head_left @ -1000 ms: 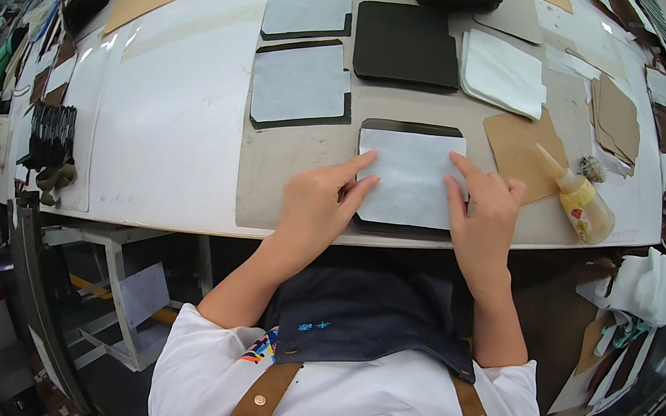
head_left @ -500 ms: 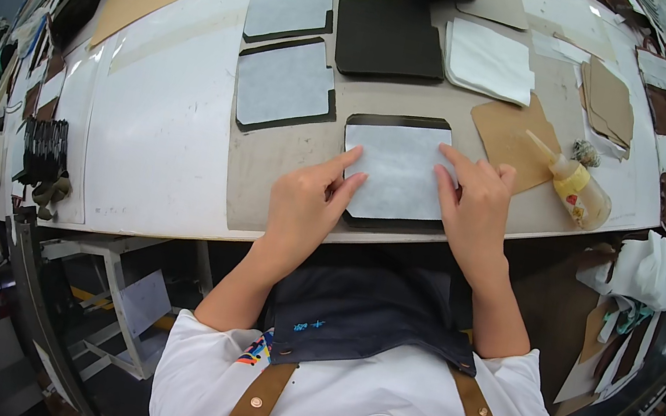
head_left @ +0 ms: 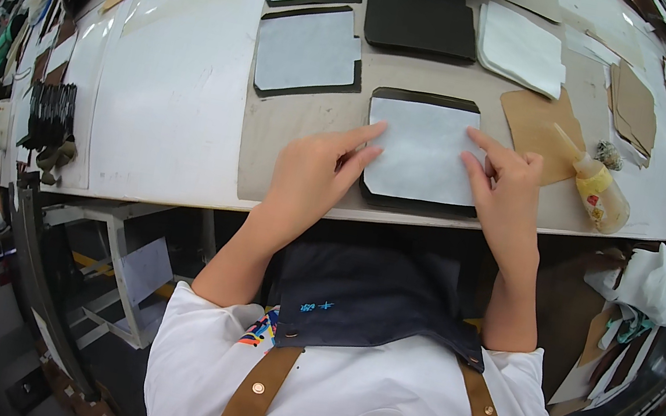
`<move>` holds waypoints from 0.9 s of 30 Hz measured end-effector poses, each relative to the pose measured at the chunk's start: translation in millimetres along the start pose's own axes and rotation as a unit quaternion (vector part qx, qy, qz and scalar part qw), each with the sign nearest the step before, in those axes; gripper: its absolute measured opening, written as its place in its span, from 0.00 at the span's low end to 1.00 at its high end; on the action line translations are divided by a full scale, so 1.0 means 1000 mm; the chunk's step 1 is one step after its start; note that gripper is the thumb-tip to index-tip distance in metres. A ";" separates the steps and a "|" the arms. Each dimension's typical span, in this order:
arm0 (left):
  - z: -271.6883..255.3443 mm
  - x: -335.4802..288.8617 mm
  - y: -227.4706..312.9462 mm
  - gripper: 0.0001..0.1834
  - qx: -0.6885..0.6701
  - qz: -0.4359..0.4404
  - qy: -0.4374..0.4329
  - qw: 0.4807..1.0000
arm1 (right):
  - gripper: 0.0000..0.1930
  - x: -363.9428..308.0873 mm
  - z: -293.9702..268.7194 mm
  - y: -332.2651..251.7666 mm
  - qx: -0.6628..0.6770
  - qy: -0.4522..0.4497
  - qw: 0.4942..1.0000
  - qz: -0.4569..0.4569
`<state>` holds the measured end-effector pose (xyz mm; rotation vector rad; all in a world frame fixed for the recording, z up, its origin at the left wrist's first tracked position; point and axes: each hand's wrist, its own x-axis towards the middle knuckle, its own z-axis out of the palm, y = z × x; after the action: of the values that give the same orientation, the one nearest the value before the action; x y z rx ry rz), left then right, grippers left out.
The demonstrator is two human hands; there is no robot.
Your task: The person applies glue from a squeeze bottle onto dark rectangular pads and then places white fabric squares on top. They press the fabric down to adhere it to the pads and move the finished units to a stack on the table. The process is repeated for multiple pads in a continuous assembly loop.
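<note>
A pale white sheet (head_left: 420, 157) lies on a black panel (head_left: 418, 206), whose dark edge shows above and below it, near the table's front edge. My left hand (head_left: 309, 175) rests at the sheet's left side, its index finger and thumb stretched out and apart on the border. On the right border, my right hand (head_left: 511, 197) touches the sheet with index finger and thumb, likewise apart. The other fingers of both hands are bent. Neither hand lifts anything.
Similar white-on-black pieces (head_left: 307, 50) lie in a column at the far left. Behind the sheet are a bare black panel (head_left: 420, 15) and stacked white sheets (head_left: 521, 49). To the right lie a tan piece (head_left: 540, 130), a yellow-labelled glue bottle (head_left: 601, 195) and brown pieces (head_left: 633, 109).
The whole view has shifted, so the table's things stand higher and further right in the picture. Both hands keep nearly the same place on the sheet's sides.
</note>
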<state>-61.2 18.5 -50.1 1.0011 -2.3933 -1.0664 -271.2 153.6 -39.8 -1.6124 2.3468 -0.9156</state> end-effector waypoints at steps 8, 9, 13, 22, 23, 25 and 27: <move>-0.004 0.005 -0.004 0.14 -0.024 0.004 0.007 1.000 | 0.14 -0.002 0.001 -0.001 0.008 -0.018 1.000 0.007; -0.005 0.004 -0.001 0.14 -0.019 -0.001 0.006 1.000 | 0.14 -0.002 0.002 -0.001 0.006 -0.017 1.000 0.006; -0.001 0.002 0.001 0.16 0.011 0.019 0.022 0.999 | 0.14 -0.003 0.002 -0.003 0.006 -0.015 1.000 0.010; -0.002 -0.001 0.000 0.25 0.105 0.093 0.027 0.990 | 0.16 -0.003 -0.006 0.008 -0.028 -0.030 0.999 -0.007; -0.005 -0.001 0.000 0.26 0.096 0.085 0.011 0.992 | 0.17 -0.003 -0.008 0.010 -0.032 -0.035 0.999 -0.003; -0.010 0.000 -0.001 0.28 0.078 0.070 -0.020 0.994 | 0.19 -0.004 -0.013 0.014 -0.038 -0.043 0.998 0.005; -0.011 0.001 -0.006 0.29 0.074 0.088 0.003 0.993 | 0.22 -0.007 -0.013 0.016 -0.037 -0.002 0.999 -0.003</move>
<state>-53.2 9.5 -46.8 0.8187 -2.5314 -0.8343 -286.6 168.8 -40.0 -1.6473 2.4029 -0.8351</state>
